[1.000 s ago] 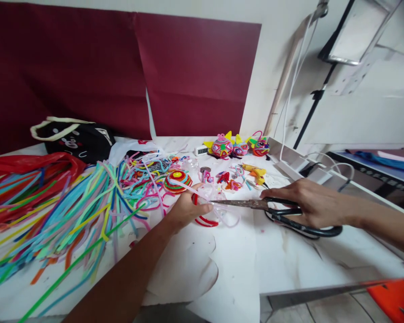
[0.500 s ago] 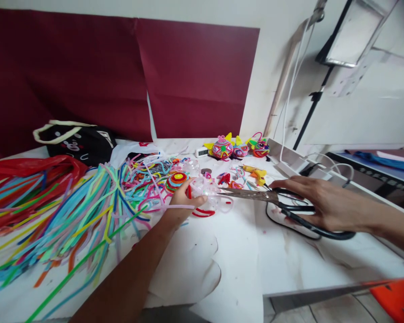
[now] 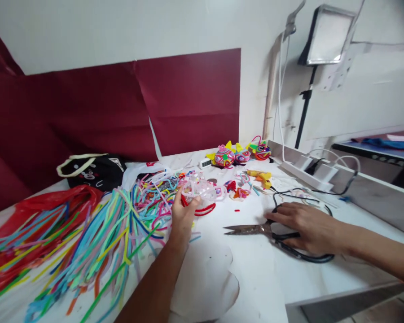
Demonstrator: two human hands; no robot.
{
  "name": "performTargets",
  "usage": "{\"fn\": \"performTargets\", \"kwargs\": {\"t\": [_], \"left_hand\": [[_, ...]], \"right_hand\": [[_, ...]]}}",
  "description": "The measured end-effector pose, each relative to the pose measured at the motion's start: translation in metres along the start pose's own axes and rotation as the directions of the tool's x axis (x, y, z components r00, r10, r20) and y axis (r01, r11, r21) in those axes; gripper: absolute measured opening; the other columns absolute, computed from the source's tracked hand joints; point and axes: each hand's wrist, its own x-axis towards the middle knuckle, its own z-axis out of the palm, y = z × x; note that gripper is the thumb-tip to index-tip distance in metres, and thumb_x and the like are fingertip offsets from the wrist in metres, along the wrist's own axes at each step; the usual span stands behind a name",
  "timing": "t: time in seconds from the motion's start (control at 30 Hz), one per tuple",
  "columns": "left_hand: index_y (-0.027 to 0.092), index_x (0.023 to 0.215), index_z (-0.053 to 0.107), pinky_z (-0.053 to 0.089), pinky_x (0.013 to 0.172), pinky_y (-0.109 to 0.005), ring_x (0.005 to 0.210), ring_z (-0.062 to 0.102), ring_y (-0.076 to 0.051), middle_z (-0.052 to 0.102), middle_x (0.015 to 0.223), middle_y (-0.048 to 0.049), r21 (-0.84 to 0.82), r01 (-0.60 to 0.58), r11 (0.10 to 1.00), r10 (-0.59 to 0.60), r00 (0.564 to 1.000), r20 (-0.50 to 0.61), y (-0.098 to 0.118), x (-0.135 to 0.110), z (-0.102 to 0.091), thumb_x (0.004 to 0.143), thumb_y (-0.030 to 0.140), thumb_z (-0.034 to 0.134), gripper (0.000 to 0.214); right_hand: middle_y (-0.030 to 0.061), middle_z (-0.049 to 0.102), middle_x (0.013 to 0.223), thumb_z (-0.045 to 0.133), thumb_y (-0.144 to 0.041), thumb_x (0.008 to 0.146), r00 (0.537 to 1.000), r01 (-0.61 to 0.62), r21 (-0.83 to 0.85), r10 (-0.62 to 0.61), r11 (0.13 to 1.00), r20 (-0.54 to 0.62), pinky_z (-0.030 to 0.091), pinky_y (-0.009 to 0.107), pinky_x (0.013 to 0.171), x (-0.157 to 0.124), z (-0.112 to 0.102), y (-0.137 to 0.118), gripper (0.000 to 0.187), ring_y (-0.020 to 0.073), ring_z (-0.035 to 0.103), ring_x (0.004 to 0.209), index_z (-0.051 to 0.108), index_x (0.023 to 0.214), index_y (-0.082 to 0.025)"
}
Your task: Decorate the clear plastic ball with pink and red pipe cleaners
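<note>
My left hand (image 3: pixel 182 215) is closed around a clear plastic ball (image 3: pixel 199 190) wrapped with a red pipe cleaner, held just above the white table (image 3: pixel 256 278). My right hand (image 3: pixel 299 226) lies over the black handles of a large pair of scissors (image 3: pixel 252 229) that rest flat on the table, blades pointing left and nearly closed. The fingers are laid on the handles rather than through them.
A wide spread of coloured pipe cleaners (image 3: pixel 87 237) covers the left of the table beside a red plastic bag (image 3: pixel 30 215) and a black tote bag (image 3: pixel 94 170). Finished coloured balls (image 3: pixel 242 154), a yellow glue gun (image 3: pixel 261 176) and a power strip (image 3: pixel 306 172) sit at the back right.
The scissors have come away from the ball and been lowered flat onto the table. My left hand has lifted the ball slightly up and back. The camera has tilted upward.
</note>
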Motion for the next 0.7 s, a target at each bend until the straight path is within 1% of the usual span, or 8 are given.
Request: {"fn": "performTargets", "kwargs": {"t": [0.13, 0.23, 0.27, 0.33, 0.43, 0.53, 0.6, 0.7], "left_hand": [[0.020, 0.133, 0.052, 0.043, 0.103, -0.037, 0.116, 0.058, -0.024, 0.062, 0.127, -0.0095, -0.044, -0.037, 0.998, 0.037, 0.999, -0.001, -0.002, -0.002, 0.001, 0.071, 0.024, 0.070, 0.065], [0.020, 0.135, 0.049, 0.042, 0.103, -0.037, 0.119, 0.056, -0.024, 0.060, 0.130, -0.0103, -0.057, -0.049, 0.997, 0.049, 0.999, 0.002, 0.002, -0.006, 0.004, 0.073, 0.025, 0.069, 0.065], [0.020, 0.136, 0.048, 0.042, 0.104, -0.037, 0.121, 0.056, -0.025, 0.059, 0.132, -0.0106, -0.057, -0.052, 0.997, 0.053, 0.999, 0.011, 0.004, -0.008, 0.005, 0.074, 0.025, 0.068, 0.065], [0.020, 0.138, 0.045, 0.042, 0.104, -0.037, 0.123, 0.054, -0.025, 0.056, 0.135, -0.0111, -0.051, -0.059, 0.997, 0.061, 0.998, 0.033, 0.007, -0.011, 0.006, 0.075, 0.025, 0.067, 0.066], [0.020, 0.140, 0.042, 0.041, 0.105, -0.037, 0.125, 0.052, -0.025, 0.052, 0.139, -0.0117, -0.040, -0.081, 0.996, 0.084, 0.994, 0.070, 0.012, -0.015, 0.008, 0.075, 0.026, 0.066, 0.069], [0.020, 0.141, 0.040, 0.040, 0.106, -0.038, 0.128, 0.050, -0.026, 0.053, 0.138, -0.0112, -0.029, -0.113, 0.993, 0.115, 0.990, 0.085, 0.017, -0.020, 0.010, 0.076, 0.025, 0.064, 0.070], [0.021, 0.141, 0.040, 0.039, 0.107, -0.038, 0.128, 0.049, -0.026, 0.054, 0.136, -0.0109, -0.026, -0.124, 0.992, 0.126, 0.989, 0.076, 0.022, -0.023, 0.012, 0.076, 0.025, 0.063, 0.069], [0.020, 0.141, 0.039, 0.039, 0.107, -0.038, 0.127, 0.050, -0.026, 0.055, 0.134, -0.0114, -0.039, -0.127, 0.991, 0.129, 0.990, 0.062, 0.026, -0.028, 0.015, 0.077, 0.024, 0.062, 0.068]], "right_hand": [[0.0137, 0.070, 0.096, 0.064, -0.028, 0.079, 0.997, -0.063, 0.069, 0.066, 0.996, -0.034, 0.051, 0.042, 0.078, 0.011, -0.006, -0.005, 0.037, 0.0308, 0.065, 0.090, 0.068, 0.114, -0.021], [0.0156, 0.067, 0.109, 0.060, -0.038, 0.084, 0.975, -0.120, 0.307, 0.170, 0.944, -0.144, 0.050, 0.041, 0.080, 0.027, -0.016, -0.022, 0.043, 0.0291, 0.064, 0.094, 0.063, 0.121, -0.017], [0.0139, 0.067, 0.107, 0.059, -0.042, 0.086, 0.966, -0.125, 0.435, 0.209, 0.892, -0.153, 0.051, 0.039, 0.077, 0.035, -0.019, -0.030, 0.047, 0.0257, 0.065, 0.089, 0.059, 0.126, -0.017], [0.0119, 0.067, 0.107, 0.058, -0.049, 0.086, 0.943, -0.106, 0.673, 0.288, 0.732, -0.165, 0.053, 0.033, 0.071, 0.053, -0.021, -0.045, 0.056, 0.0218, 0.065, 0.087, 0.054, 0.131, -0.017], [0.0112, 0.067, 0.103, 0.054, -0.054, 0.087, 0.912, -0.025, 0.885, 0.373, 0.465, -0.170, 0.053, 0.030, 0.063, 0.081, -0.019, -0.063, 0.055, 0.0208, 0.064, 0.086, 0.056, 0.126, -0.016], [0.0069, 0.065, 0.088, 0.057, -0.057, 0.083, 0.905, 0.098, 0.966, 0.383, 0.239, -0.187, 0.050, 0.026, 0.056, 0.101, -0.014, -0.071, 0.046, 0.0195, 0.063, 0.081, 0.067, 0.101, -0.016], [0.0040, 0.064, 0.081, 0.062, -0.057, 0.080, 0.886, 0.149, 0.978, 0.418, 0.146, -0.198, 0.047, 0.024, 0.055, 0.110, -0.012, -0.071, 0.042, 0.0170, 0.061, 0.076, 0.068, 0.089, -0.017], [0.0023, 0.065, 0.078, 0.070, -0.054, 0.075, 0.850, 0.164, 0.986, 0.501, 0.035, -0.159, 0.046, 0.024, 0.057, 0.117, -0.008, -0.069, 0.038, 0.0149, 0.059, 0.072, 0.070, 0.084, -0.017]]}}
